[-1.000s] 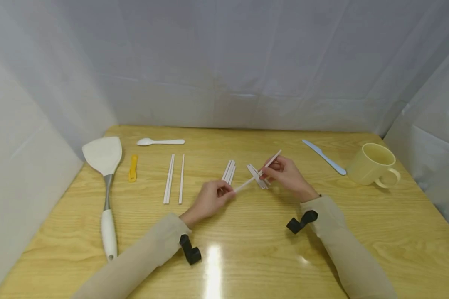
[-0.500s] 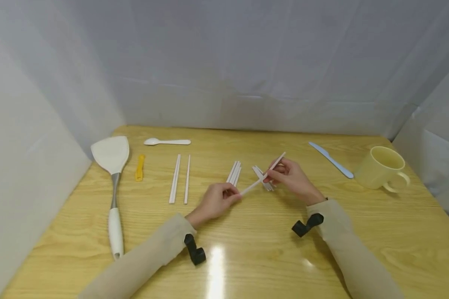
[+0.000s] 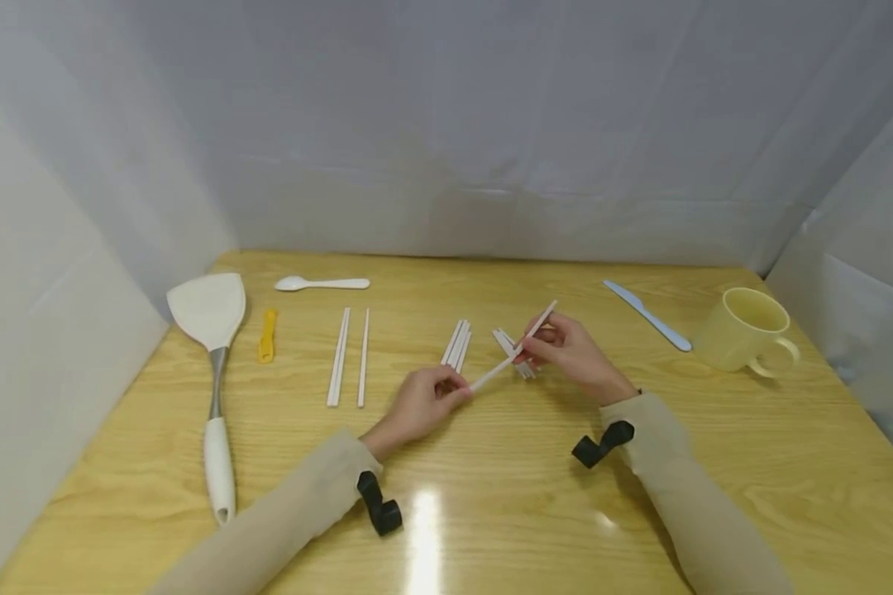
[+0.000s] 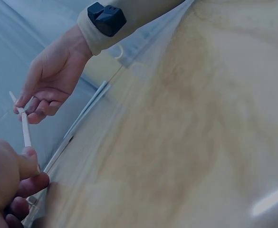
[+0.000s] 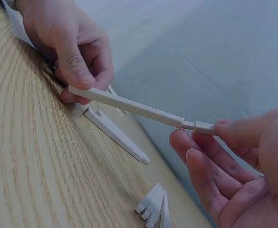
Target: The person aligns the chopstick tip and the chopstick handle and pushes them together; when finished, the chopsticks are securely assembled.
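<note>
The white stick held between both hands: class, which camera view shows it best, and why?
The right wrist view: the white stick fills the frame, with its joint visible. The head view shows it small between the left hand and right hand. The left wrist view shows it dim and thin.

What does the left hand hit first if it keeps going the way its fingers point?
Likely the right hand: the left hand points up-right along the white stick both pinch. The short stick pile lies just below; depth unclear.

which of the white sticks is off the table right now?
The stick held at both ends: left hand pinches its near end, right hand grips its far part. The other sticks lie flat on the table.
</note>
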A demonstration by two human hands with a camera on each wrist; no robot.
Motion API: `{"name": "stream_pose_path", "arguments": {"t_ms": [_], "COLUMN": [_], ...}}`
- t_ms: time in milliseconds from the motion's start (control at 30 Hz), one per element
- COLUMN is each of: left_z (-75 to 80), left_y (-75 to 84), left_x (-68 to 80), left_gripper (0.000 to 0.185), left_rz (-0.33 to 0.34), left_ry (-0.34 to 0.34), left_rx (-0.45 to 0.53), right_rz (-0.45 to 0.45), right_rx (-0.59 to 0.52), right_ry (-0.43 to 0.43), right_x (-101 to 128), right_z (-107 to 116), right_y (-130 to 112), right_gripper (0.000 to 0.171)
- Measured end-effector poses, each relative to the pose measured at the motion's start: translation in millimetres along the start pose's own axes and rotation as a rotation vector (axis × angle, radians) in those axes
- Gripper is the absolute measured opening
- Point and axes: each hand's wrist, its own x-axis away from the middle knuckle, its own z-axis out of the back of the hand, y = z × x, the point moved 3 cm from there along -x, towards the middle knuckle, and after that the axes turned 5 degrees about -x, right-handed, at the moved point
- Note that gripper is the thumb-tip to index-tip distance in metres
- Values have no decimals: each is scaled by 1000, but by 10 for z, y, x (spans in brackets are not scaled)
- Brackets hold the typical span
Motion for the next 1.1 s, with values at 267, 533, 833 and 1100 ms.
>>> {"name": "stream_pose_path", "arguments": {"t_ms": [267, 533, 833, 1100], "left_z": [-35, -3, -37, -100], "left_y": [-17, 40, 44, 91], "left_x": [41, 32, 52, 104], "left_gripper": [5, 6, 6, 23], "left_rz": [-15, -44, -51, -140], "left_ry": [29, 14, -7, -91], "left_rx": [23, -8, 12, 216], "right_rz": [25, 53, 55, 12], "right_rx": [-13, -35, -47, -12], "right_ry": [-22, -10, 10, 44], "right_x": [-19, -37, -40, -34], "right_z": [-42, -88, -152, -228], "right_y": [13, -3, 51, 35], "right_gripper": [15, 11, 11, 29]}}
